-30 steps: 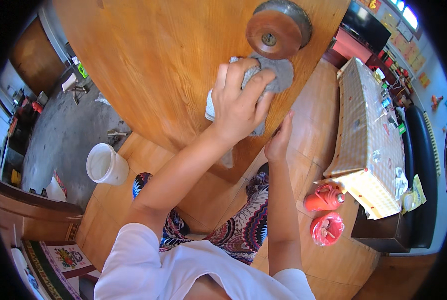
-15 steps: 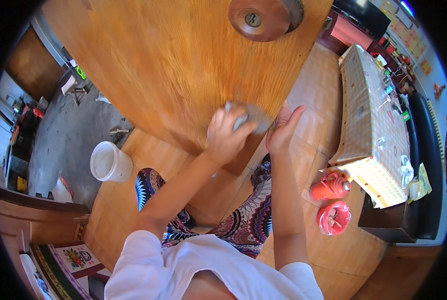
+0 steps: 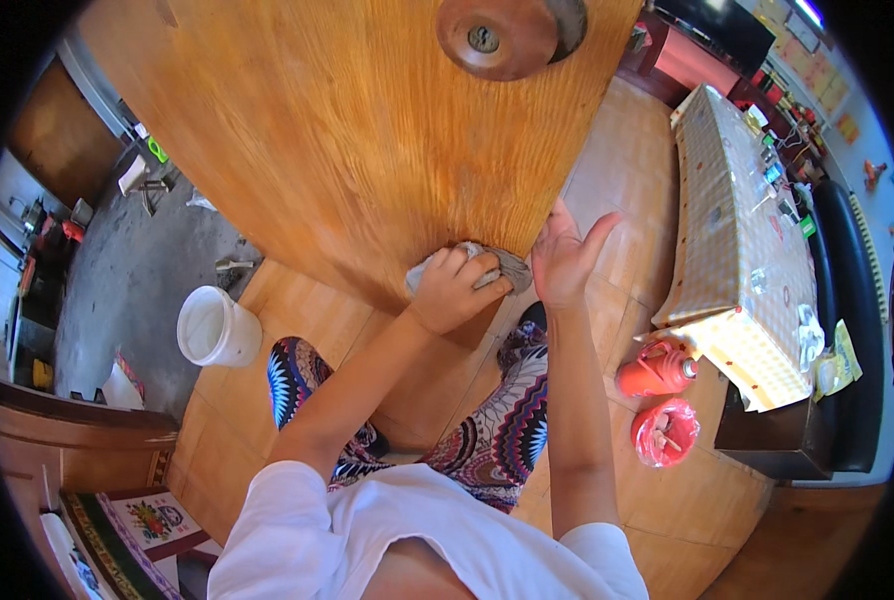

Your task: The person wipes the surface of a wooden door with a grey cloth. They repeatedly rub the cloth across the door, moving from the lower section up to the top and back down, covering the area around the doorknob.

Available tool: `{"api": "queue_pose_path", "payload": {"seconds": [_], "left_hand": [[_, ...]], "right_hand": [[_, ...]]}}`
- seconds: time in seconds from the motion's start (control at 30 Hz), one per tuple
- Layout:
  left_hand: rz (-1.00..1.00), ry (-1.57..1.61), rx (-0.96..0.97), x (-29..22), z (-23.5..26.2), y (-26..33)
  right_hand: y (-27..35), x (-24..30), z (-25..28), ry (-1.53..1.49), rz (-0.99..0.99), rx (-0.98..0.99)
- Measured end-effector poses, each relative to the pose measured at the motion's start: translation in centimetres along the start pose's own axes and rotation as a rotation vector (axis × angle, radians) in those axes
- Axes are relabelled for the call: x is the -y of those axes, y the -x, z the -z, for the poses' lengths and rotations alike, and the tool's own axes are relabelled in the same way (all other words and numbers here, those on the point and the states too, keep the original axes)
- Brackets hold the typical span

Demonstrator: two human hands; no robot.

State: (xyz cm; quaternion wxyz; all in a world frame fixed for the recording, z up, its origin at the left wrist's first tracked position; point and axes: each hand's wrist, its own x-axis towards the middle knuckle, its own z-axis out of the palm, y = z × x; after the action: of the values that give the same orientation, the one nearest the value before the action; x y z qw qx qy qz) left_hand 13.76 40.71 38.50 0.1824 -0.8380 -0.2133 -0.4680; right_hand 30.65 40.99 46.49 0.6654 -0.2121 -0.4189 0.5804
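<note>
While the head view is looking down over a round wooden tabletop, the left hand is closing its fingers around a crumpled grey cloth and pressing it against the near edge of the tabletop. The right hand is lying open just beside the cloth, fingers spread and the palm touching the same near edge. A round brown wooden piece is sitting at the far edge of the tabletop, well apart from both hands. Beyond the right edge, a long table under a checked yellow cloth is carrying small items too tiny to make out, with coloured signs on the wall behind it, too blurred to tell apart. On the tiled floor near that table's corner, a red flask is lying beside a red bag-lined bin. To the left, a white bucket is standing on the floor, and the person's patterned trousers are showing below the hands.
</note>
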Motion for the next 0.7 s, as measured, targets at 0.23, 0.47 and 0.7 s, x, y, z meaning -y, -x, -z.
{"api": "queue_pose_path", "payload": {"seconds": [0.23,0.47,0.7], "left_hand": [[0.111,-0.083,-0.337,2.1,4.3,-13.0],[0.035,-0.013,0.066,2.2,0.6,1.5],[0.33,-0.06,-0.169,3.4,2.4,-3.3]], "right_hand": [[0.6,0.5,-0.2,0.046,-0.049,-0.038],[0.2,-1.1,0.2,0.104,0.055,-0.005],[-0.3,-1.3,0.5,0.295,0.095,-0.064]]}}
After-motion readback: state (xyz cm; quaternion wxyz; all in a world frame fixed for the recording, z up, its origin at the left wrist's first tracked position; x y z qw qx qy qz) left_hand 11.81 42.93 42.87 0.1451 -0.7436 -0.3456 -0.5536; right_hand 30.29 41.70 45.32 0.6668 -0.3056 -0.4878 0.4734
